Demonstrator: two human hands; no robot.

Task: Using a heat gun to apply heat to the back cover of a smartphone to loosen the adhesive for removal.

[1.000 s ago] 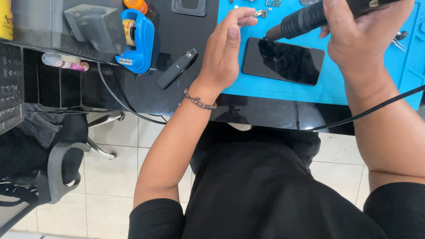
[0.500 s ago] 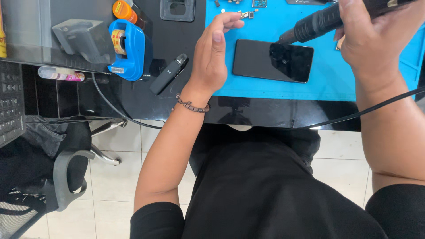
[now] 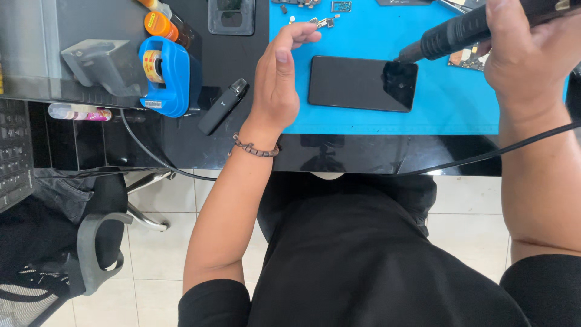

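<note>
Heating looks under way: right hand (image 3: 532,57) grips a black corded hot-air wand (image 3: 460,30), nozzle over the flat black smartphone (image 3: 362,83) lying on the blue rubber mat (image 3: 454,103); left hand (image 3: 277,79) hovers empty, fingers loosely curled, just beside the phone; prying next would need steady heat.

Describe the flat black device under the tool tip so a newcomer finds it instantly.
Start at the blue mat on the dark desk. The black phone lies flat there, between the left hand and the right hand. It is the mat's largest item, glossy and rectangular, unlike the tiny scattered parts.

Phone repair workshop, blue work mat (image 3: 460,103), small loose parts (image 3: 321,23)
</note>
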